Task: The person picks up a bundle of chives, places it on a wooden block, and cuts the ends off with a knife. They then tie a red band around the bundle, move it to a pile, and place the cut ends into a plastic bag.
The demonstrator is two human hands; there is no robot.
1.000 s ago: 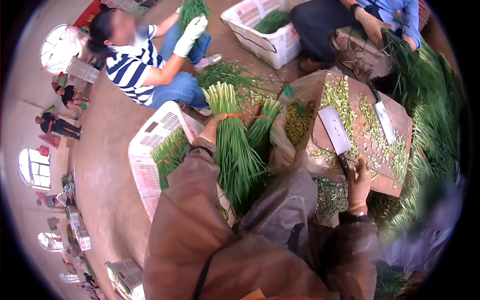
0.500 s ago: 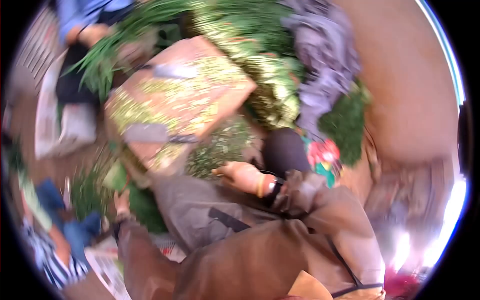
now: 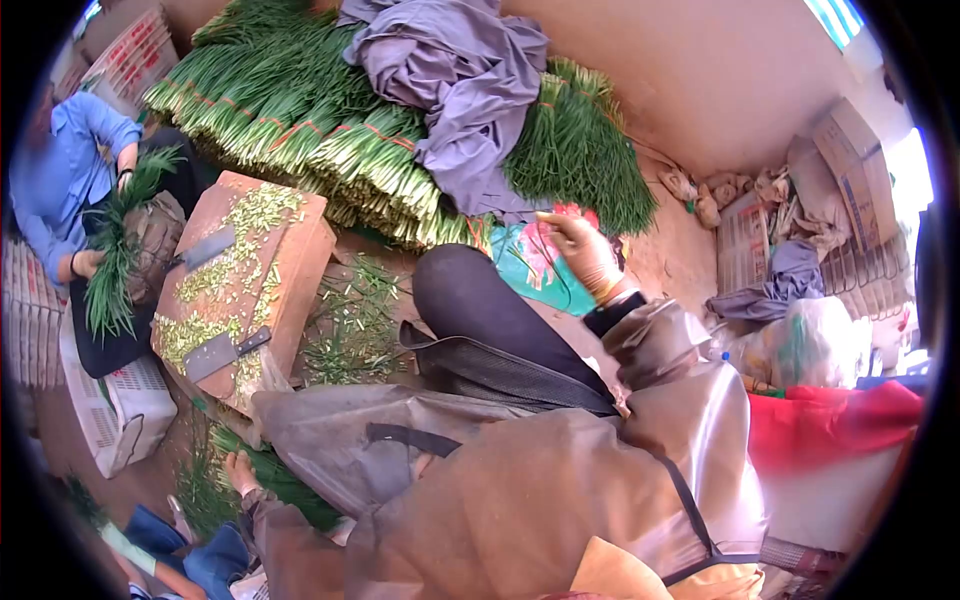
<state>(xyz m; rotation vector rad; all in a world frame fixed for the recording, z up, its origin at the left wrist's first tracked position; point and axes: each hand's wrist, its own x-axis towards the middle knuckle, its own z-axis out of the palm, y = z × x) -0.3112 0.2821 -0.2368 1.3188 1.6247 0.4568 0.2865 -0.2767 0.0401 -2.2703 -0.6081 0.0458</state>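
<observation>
My right hand (image 3: 580,250) is raised over a teal bag with a red flower print (image 3: 545,268). Its fingers are drawn together, and a thin dark strand hangs by them, too fine to identify. Low on the left, my left hand (image 3: 240,472) rests with fingers stretched at a bundle of green chives (image 3: 290,490) on the floor. Between the hands, ahead of my knee, stands a thick wooden chopping block (image 3: 312,240) strewn with chopped pale stems. Two cleavers lie on it, a near one (image 3: 210,356) and a far one (image 3: 208,248).
Tied chive bundles (image 3: 290,130) are stacked along the back, partly under a purple-grey cloth (image 3: 480,90). Another person in blue sleeves (image 3: 100,125) holds chives at left, beside a white crate (image 3: 115,410). Trimmings (image 3: 350,345) litter the floor. Cardboard boxes (image 3: 850,170) and red cloth (image 3: 830,425) are at right.
The view has turned right and steadied. My right hand has gone from beside my knee out to the teal bag. My left hand stays low by the chive bundle.
</observation>
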